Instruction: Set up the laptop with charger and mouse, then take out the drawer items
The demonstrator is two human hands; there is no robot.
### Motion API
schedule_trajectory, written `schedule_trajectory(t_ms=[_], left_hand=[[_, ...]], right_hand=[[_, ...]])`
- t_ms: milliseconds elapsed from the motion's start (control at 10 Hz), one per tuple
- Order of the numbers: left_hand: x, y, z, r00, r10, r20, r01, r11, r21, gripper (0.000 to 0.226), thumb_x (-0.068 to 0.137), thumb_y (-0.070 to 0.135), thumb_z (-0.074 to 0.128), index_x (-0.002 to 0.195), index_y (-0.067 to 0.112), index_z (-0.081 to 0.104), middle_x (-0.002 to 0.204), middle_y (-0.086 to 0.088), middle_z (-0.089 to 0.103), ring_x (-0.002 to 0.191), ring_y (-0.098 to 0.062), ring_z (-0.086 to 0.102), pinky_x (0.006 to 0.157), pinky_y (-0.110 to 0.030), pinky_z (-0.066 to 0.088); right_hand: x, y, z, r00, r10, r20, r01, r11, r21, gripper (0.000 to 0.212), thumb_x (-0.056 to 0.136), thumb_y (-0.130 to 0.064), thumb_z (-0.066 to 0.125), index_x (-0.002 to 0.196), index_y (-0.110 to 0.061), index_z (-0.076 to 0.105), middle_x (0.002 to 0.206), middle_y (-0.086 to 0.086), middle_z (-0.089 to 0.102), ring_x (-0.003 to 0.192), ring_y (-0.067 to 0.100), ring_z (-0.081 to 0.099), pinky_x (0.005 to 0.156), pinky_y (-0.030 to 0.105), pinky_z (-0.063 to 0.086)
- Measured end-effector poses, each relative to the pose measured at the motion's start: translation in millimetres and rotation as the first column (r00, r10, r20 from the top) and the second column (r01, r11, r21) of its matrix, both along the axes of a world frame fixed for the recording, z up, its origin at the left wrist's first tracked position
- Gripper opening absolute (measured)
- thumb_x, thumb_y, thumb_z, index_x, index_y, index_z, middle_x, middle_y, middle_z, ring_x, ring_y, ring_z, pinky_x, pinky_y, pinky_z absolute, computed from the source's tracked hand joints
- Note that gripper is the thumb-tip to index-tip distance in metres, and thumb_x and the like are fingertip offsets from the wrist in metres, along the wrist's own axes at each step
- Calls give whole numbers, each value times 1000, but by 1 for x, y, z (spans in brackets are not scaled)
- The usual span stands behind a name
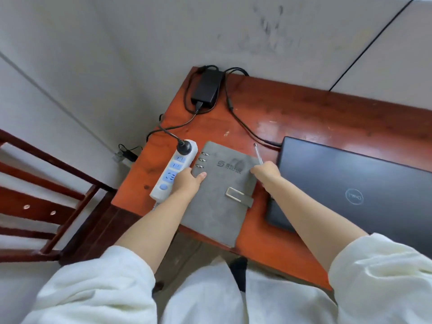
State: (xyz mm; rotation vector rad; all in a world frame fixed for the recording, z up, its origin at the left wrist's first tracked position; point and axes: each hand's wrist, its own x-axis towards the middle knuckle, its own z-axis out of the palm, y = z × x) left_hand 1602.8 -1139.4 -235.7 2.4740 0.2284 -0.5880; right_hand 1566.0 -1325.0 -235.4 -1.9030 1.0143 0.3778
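Note:
A grey ring-bound notebook (pixel 221 195) with a metal clasp lies on the red-brown desk (pixel 315 118), its near corner over the desk's front edge. My left hand (pixel 187 182) grips its left edge, thumb on the cover. My right hand (pixel 265 171) holds a clear pen (pixel 257 153) at the notebook's right edge. The closed black laptop (pixel 355 190) lies to the right. Its charger brick (pixel 207 87) sits at the back corner, one cable running to the laptop, the other plugged into a white power strip (pixel 174 169). No mouse is in view.
The desk stands in a corner against white walls. A dark wooden frame (pixel 46 195) with rails stands to the left of the desk. A wall plug with a cable (pixel 127 155) sits low beside the desk's left edge.

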Motion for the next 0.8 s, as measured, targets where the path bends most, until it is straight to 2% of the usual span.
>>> schedule_trajectory(t_ms=[100, 200, 300, 400, 500, 600, 700, 800], left_hand=[[13, -12, -9, 999, 32, -3, -32, 999, 42, 48, 92, 33, 54, 127, 1, 48, 132, -19, 55, 121, -36, 50, 98, -40, 42], [18, -23, -11, 997, 61, 56, -64, 996, 64, 45, 93, 27, 54, 130, 3, 45, 134, -19, 51, 122, -36, 48, 99, -43, 42], [6, -27, -12, 965, -18, 261, 20, 1000, -7, 44, 92, 15, 54, 133, 2, 42, 141, -19, 42, 131, -32, 38, 108, -39, 34], [-6, -31, -22, 854, -401, 331, 393, 915, 95, 49, 94, 18, 48, 139, 2, 34, 152, -18, 26, 143, -29, 18, 118, -37, 17], [-3, -25, -39, 678, -705, 206, 642, 705, 302, 56, 99, 30, 36, 146, 6, 17, 158, -11, 8, 147, -23, 2, 120, -35, 3], [2, -19, -45, 622, -768, 152, 686, 628, 367, 59, 99, 35, 30, 148, 9, 9, 159, -10, 3, 147, -21, -1, 120, -34, 0], [0, -18, -49, 606, -773, 189, 676, 625, 392, 59, 99, 36, 29, 148, 9, 9, 159, -10, 5, 147, -21, 1, 120, -35, 1], [1, -19, -49, 596, -781, 188, 672, 613, 415, 59, 98, 36, 29, 148, 9, 11, 159, -10, 7, 147, -21, 2, 121, -35, 1]], right_hand=[[18, -7, 2, 1000, -2, -12, 2, 999, -49, 5, 85, -6, 47, 89, -6, 45, 59, 3, 40, 48, 15, 39, 40, 23, 28], [28, -11, 2, 999, -5, -49, 2, 998, -57, 26, 85, -6, 45, 110, 1, 49, 72, 8, 51, 60, 24, 51, 44, 24, 32], [14, -3, 2, 998, 6, -69, -12, 996, -91, 40, 86, -1, 42, 125, 5, 34, 120, 24, 48, 103, 38, 54, 67, 32, 40], [-15, 10, 4, 990, 139, -40, -144, 959, -245, 43, 88, 1, 44, 128, -7, 34, 119, 21, 39, 90, 38, 51, 75, 38, 45], [-35, 23, 1, 958, 258, -126, -286, 888, -361, 13, 87, 6, 43, 79, -3, 38, 108, 18, 36, 81, 34, 47, 65, 34, 39], [-40, 33, 3, 927, 295, -232, -358, 882, -306, 15, 86, 6, 41, 98, 2, 49, 116, 19, 38, 101, 34, 49, 73, 36, 42], [-45, 37, 2, 911, 328, -251, -392, 877, -276, 24, 88, 1, 41, 111, 3, 48, 124, 20, 38, 110, 33, 48, 84, 36, 45], [-48, 24, 11, 948, 281, -149, -313, 908, -280, 22, 90, -8, 44, 104, 5, 55, 123, 19, 45, 111, 34, 49, 89, 36, 45]])
